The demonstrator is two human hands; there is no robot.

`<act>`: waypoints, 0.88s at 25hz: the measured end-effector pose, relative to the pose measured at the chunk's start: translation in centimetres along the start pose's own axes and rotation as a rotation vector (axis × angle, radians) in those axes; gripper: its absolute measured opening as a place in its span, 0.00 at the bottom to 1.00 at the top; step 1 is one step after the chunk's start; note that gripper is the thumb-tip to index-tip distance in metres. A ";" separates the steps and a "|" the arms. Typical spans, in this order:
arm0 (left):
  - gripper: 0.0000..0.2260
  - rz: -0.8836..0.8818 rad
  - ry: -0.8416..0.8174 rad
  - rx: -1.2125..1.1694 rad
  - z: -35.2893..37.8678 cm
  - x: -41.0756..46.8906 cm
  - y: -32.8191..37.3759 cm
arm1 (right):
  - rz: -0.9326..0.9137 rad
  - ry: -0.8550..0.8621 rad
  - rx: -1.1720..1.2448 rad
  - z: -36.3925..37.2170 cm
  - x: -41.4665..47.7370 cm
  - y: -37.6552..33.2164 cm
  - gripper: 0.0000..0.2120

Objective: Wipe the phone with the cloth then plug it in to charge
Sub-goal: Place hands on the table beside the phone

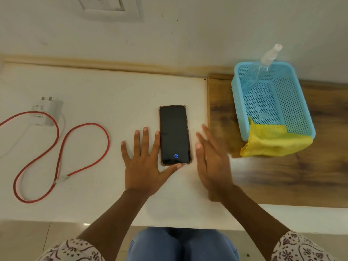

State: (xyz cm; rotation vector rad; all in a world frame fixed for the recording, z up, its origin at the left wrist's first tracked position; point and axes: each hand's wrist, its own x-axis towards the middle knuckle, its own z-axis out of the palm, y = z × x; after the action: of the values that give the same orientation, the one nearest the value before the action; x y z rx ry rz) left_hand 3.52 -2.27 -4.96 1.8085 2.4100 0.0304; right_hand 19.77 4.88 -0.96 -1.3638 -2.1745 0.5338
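A black phone (pixel 174 134) in a clear case lies face up on the white tabletop (pixel 105 87), a blue fingerprint mark lit near its lower end. My left hand (pixel 145 162) rests flat beside its left edge, thumb touching the bottom corner, fingers spread. My right hand (pixel 212 162) is open and motion-blurred just right of the phone, holding nothing. A yellow cloth (pixel 271 142) hangs over the near corner of a blue basket (pixel 297 102). A white charger adapter (pixel 46 113) with a red cable (pixel 62 146) lies at the left.
A clear spray bottle (pixel 263 66) leans in the basket's far corner. The basket stands on a dark wooden surface (pixel 282 176) at the right. A white wall socket (pixel 107 8) is on the wall above the table, at the top left.
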 end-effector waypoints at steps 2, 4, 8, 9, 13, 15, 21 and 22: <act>0.45 -0.005 0.000 -0.006 -0.1 0.0 0.1 | -0.003 0.278 0.072 -2.3 3.2 0.1 0.17; 0.45 -0.005 -0.008 -0.009 -0.3 -0.1 0.2 | 0.034 0.524 0.060 -5.3 7.7 0.8 0.18; 0.45 -0.013 -0.031 -0.017 -0.8 -0.1 0.3 | 0.175 0.553 -0.097 -9.0 14.3 2.8 0.25; 0.45 -0.015 -0.030 -0.020 -0.8 -0.2 0.3 | 0.181 0.491 -0.119 -9.0 14.8 3.4 0.25; 0.45 -0.015 -0.012 -0.028 -0.6 0.0 0.3 | 0.173 0.428 -0.016 -8.1 15.6 5.0 0.21; 0.45 -0.013 0.000 -0.032 -0.5 0.0 0.3 | 0.216 0.430 0.049 -8.0 15.7 5.2 0.19; 0.44 -0.018 0.015 -0.034 -0.4 0.0 0.4 | -0.147 0.742 0.171 -11.3 17.8 0.3 0.19; 0.44 -0.018 0.017 -0.034 -0.3 0.0 0.3 | -0.219 0.719 0.217 -11.2 17.6 -1.1 0.19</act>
State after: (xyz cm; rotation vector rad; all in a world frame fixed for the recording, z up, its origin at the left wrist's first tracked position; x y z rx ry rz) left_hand 3.80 -2.12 -4.59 1.7787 2.4222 0.0852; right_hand 19.41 21.04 12.32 -0.9787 -1.5902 0.1461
